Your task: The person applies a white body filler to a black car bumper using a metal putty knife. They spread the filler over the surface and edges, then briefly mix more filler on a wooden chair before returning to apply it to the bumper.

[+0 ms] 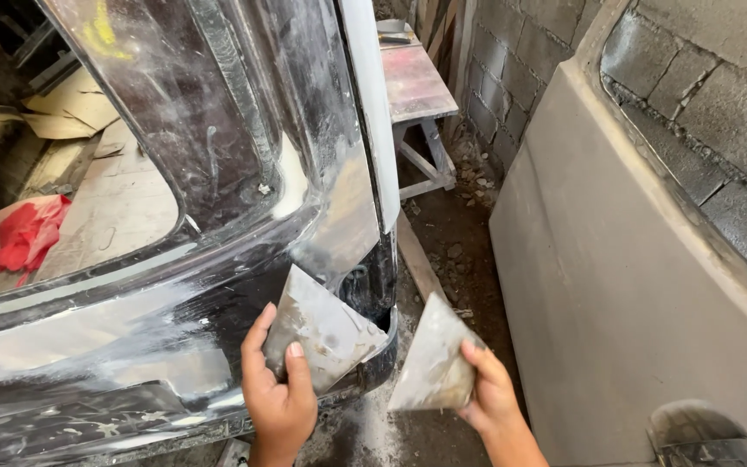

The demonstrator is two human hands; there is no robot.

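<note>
Filler-smeared metal makes up both flat, roughly triangular spreader blades: the left hand (280,389) pinches one spreader (322,329) between thumb and fingers, pressing its grey, crusted face against the lower corner of the dark, sanded car door (157,259), while the right hand (488,389) is closed on the edge of a second spreader (434,359), held free in the air just right of that door. Further right of the door leans a smooth grey primed panel (616,277) against a rough block wall (728,112); both wrists are cut off at the frame's bottom, and the fingers behind each blade are hidden.
</note>
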